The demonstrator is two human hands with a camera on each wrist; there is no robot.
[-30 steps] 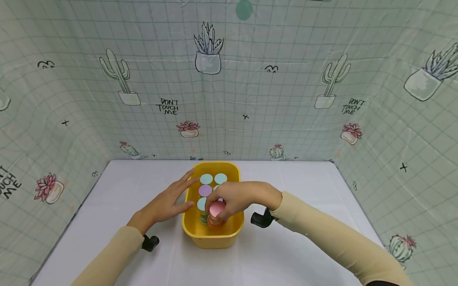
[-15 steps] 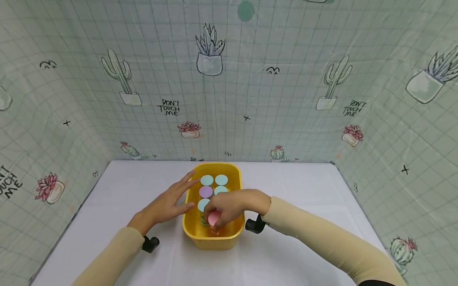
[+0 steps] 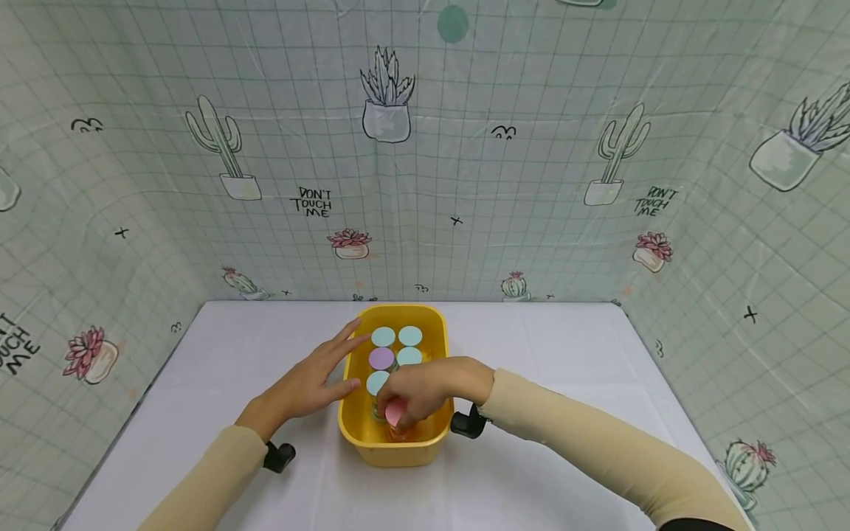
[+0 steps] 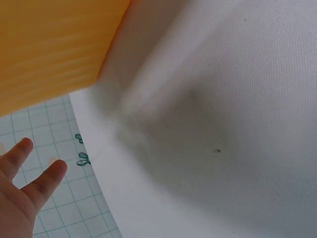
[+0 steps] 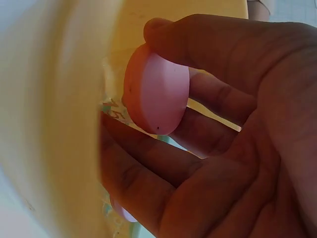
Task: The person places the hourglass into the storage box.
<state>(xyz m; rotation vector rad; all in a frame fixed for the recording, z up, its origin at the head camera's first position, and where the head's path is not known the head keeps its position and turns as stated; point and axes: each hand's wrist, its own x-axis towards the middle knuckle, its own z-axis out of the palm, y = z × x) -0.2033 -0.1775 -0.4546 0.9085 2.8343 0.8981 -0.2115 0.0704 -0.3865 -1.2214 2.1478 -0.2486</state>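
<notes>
A yellow plastic bin holds small clear containers with round lids. My right hand reaches into its near end and grips a container by its pink lid. In the right wrist view, thumb and fingers pinch the pink lid, and a clear, printed body shows in part below it. The lid leans over in the head view. My left hand lies with spread fingers along the bin's left rim; the left wrist view shows part of this hand beside the bin's outer wall.
Behind the right hand stand containers with light blue lids and a purple lid, in two columns. A white cloth covers the table around the bin. A printed cactus curtain hangs behind and at both sides.
My right hand has moved toward the near end of the bin with the pink-lidded container, whose lid now tilts more. The left hand has stayed at the left rim.
</notes>
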